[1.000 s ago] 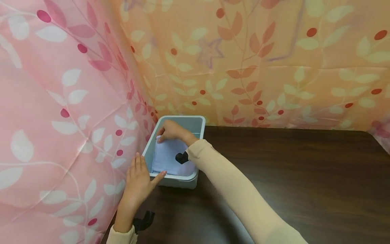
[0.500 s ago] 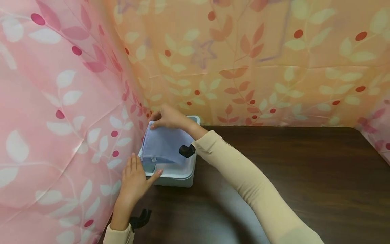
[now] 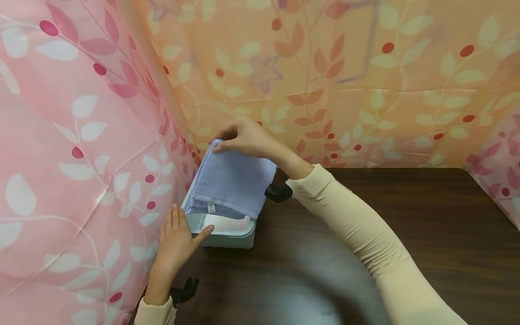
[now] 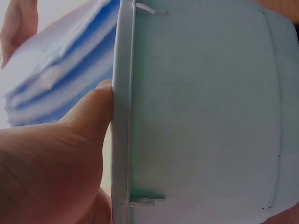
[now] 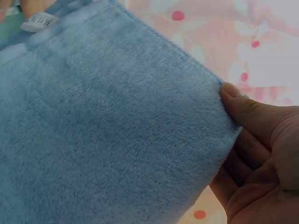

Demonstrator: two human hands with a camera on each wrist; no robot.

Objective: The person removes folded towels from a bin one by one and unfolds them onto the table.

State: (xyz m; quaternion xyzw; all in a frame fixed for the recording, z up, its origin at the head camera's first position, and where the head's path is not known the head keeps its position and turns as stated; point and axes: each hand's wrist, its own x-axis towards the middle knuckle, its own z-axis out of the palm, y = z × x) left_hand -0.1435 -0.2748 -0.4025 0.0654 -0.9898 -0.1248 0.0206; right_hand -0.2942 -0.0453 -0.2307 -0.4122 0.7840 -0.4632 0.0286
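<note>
My right hand (image 3: 248,137) pinches one corner of a folded light blue towel (image 3: 235,180) between thumb and fingers. The towel hangs tilted above a pale grey-green plastic bin (image 3: 229,240), its folded layers and a small white tag (image 3: 211,208) showing along the lower edge. In the right wrist view the towel's fluffy face (image 5: 126,116) fills much of the frame. My left hand (image 3: 176,239) rests at the bin's near left corner, fingers straight and thumb on the near rim (image 4: 122,140). Under the towel, a smooth whitish thing (image 3: 227,223) shows inside the bin; the rest is hidden.
The bin stands on a dark wooden table (image 3: 365,234), close to a pink patterned curtain (image 3: 101,180) on the left. An orange patterned curtain (image 3: 357,113) hangs along the table's back edge.
My right hand has lifted the towel from inside the bin, up and then a little to the right, uncovering part of the whitish thing. The left hand stays at the bin's corner.
</note>
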